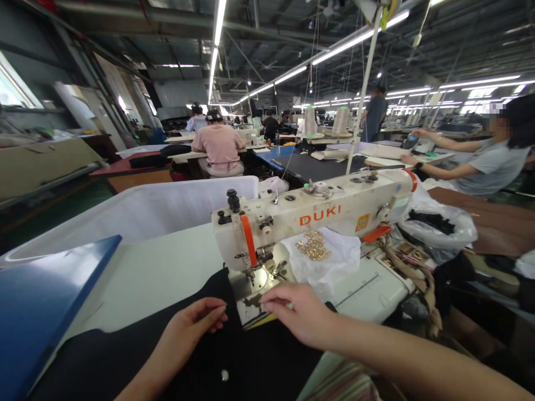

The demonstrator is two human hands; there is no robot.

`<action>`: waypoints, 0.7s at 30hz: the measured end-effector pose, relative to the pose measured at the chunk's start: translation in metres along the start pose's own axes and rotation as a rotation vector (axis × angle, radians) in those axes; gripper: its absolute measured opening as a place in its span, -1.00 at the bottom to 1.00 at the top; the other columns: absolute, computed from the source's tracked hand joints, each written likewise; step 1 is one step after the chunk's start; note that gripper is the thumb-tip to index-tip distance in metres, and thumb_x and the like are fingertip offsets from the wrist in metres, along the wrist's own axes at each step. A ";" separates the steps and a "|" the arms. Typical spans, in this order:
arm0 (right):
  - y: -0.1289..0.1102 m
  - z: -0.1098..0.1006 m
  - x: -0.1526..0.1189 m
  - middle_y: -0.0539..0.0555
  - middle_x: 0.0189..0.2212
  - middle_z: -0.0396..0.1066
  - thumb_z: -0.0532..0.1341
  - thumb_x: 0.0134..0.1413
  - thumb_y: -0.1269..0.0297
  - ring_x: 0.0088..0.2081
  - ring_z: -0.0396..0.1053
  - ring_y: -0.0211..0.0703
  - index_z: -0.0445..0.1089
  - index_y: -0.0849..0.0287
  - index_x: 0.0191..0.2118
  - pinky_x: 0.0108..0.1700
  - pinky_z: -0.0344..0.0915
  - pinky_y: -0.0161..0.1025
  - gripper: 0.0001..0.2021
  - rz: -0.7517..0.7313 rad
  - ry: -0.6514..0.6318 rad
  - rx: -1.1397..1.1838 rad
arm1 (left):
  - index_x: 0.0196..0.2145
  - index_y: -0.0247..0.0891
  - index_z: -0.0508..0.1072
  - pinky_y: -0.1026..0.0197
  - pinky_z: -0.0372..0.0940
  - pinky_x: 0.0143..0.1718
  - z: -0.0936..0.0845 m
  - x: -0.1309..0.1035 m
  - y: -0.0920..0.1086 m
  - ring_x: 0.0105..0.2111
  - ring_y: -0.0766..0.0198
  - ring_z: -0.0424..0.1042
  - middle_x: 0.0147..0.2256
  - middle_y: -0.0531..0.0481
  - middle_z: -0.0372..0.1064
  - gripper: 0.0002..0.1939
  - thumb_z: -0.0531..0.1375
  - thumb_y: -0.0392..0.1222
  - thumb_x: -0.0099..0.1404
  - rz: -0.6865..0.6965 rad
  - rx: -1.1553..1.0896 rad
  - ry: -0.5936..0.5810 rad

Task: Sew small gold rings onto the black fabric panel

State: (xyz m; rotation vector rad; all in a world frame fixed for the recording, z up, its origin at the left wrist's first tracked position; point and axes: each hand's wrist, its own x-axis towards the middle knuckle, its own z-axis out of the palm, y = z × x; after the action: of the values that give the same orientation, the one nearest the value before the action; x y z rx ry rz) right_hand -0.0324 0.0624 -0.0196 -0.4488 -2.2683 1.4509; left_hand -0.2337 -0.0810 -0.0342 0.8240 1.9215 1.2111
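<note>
A white sewing machine (320, 214) marked DUKI stands on the worktable, its lamp lighting the needle area. Black fabric (137, 345) lies left of and in front of the needle plate. My left hand (200, 323) is above this fabric, thumb and fingers pinched together; anything between them is too small to make out. Just in front of the needle plate, my right hand (298, 312) has its thumb and index fingertips together, and I cannot make out what they hold. A small white bit (224, 375) rests on the fabric between my forearms.
Gold metal rings (314, 246) lie on a white plastic bag (343, 256) behind my right hand. At the left is a blue board (62, 301), with a white bin (167, 206) behind it. A bag of black strips (432, 221) sits right. Several people work beyond.
</note>
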 end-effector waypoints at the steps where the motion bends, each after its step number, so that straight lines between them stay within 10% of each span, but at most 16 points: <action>1: 0.001 -0.020 0.003 0.02 -0.30 0.48 0.14 0.11 0.35 -0.25 0.41 -0.23 0.47 0.13 -0.24 -0.18 0.30 -0.32 -0.83 -0.045 0.039 -0.159 | -0.32 -0.27 0.45 0.18 0.29 -0.34 0.001 -0.001 -0.001 -0.42 0.16 0.40 -0.45 -0.03 0.47 -0.54 0.27 0.16 -0.04 0.007 0.024 -0.003; 7: 0.028 -0.095 0.055 0.15 -0.24 0.49 0.09 0.13 0.39 -0.18 0.41 -0.09 0.49 0.22 -0.28 -0.12 0.25 -0.26 -0.79 0.131 0.083 -0.904 | -0.34 -0.26 0.42 0.18 0.32 -0.34 0.015 -0.002 0.001 -0.41 0.14 0.42 -0.45 -0.04 0.47 -0.52 0.21 0.21 -0.05 0.035 0.081 0.047; 21: 0.053 -0.081 0.087 0.39 -0.26 0.47 0.05 0.04 0.48 -0.15 0.42 0.11 0.51 0.39 -0.30 -0.10 0.25 -0.14 -0.73 0.223 -0.035 -1.066 | -0.39 -0.24 0.43 0.17 0.33 -0.32 0.024 -0.009 0.011 -0.42 0.13 0.42 -0.47 -0.03 0.47 -0.52 0.20 0.23 -0.10 0.023 0.091 0.096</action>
State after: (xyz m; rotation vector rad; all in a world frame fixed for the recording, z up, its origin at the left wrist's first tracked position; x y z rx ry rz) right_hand -0.0641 0.1884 -0.0228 -0.9862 -2.9256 0.1758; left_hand -0.2069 -0.0732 -0.0297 0.8506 2.0628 1.2040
